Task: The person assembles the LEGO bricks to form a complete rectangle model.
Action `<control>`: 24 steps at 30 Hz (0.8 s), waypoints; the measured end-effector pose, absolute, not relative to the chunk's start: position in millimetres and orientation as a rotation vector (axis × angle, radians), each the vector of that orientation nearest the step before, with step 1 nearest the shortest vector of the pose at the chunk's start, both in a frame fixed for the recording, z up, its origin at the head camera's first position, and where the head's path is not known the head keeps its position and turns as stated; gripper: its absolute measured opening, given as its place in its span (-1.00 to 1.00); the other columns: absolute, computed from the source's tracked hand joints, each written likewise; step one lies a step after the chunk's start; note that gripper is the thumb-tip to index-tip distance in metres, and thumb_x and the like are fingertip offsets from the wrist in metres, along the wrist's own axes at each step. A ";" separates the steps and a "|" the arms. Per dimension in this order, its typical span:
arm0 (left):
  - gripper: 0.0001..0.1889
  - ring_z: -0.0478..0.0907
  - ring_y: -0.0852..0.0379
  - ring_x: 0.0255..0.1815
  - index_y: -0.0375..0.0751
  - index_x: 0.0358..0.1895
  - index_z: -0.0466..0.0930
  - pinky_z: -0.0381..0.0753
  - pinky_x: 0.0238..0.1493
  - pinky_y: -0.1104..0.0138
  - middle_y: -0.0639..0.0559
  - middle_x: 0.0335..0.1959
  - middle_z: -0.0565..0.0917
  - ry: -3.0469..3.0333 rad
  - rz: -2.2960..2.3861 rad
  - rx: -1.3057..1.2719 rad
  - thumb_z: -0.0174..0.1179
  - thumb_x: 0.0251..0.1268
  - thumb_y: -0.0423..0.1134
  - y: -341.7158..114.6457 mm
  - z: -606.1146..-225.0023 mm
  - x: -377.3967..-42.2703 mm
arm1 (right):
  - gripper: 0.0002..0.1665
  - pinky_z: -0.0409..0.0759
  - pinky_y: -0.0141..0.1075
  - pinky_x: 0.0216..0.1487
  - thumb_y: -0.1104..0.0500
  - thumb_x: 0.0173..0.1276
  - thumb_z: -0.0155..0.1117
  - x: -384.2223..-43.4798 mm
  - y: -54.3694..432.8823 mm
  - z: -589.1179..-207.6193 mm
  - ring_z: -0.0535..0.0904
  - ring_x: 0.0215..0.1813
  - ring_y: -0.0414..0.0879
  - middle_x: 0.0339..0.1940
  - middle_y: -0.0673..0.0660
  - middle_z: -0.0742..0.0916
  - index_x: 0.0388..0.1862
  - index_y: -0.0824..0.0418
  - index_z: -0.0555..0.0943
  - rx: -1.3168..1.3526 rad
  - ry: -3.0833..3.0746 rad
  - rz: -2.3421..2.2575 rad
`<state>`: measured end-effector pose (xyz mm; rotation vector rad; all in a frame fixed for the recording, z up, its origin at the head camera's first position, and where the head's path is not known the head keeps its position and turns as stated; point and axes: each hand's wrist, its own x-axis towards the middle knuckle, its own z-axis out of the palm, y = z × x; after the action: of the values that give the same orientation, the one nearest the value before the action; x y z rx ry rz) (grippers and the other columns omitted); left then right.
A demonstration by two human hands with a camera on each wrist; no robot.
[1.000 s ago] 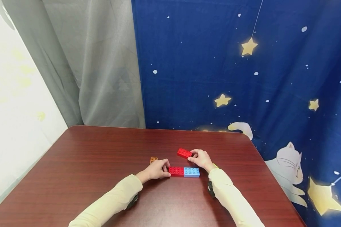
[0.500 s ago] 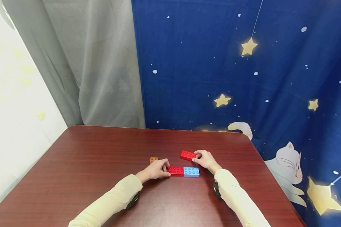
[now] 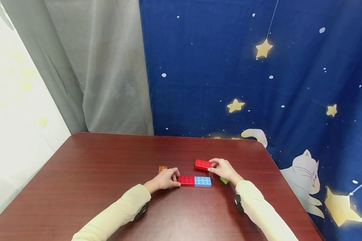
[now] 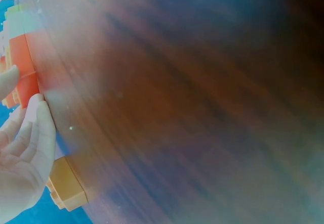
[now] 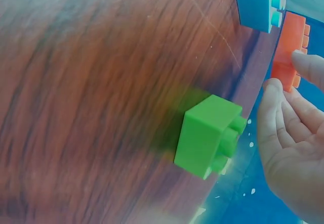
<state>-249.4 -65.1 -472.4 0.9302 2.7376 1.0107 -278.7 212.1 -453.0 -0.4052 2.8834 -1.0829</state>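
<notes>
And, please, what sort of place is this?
Perhaps a curtained-off play or recording corner: a reddish-brown wood-grain table, a studded red plastic brick held in the right hand, and a dark-blue, star-printed cloth curtain behind.

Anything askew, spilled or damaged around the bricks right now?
No damage or spill shows. Only the held red brick, in the right hand, sits slightly askew to the straight row of the second red brick and blue brick, which seems normal for a piece being handled.
</notes>
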 end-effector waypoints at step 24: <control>-0.71 0.34 0.31 -0.67 -0.27 -0.32 0.43 0.36 -0.55 0.41 0.14 -0.65 0.46 2.736 1.015 0.940 0.32 -0.08 -0.26 -65.6 -470.8 -248.4 | -0.60 0.42 -0.34 -0.50 0.16 0.05 0.34 -257.2 220.7 -447.4 0.43 -0.50 -0.17 -0.42 -0.02 0.60 -0.09 0.22 0.55 -0.611 2.866 -1.053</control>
<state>-248.4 -65.6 -470.8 0.9399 2.7363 1.0148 -257.2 220.7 -447.4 -0.6110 2.8661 -1.0532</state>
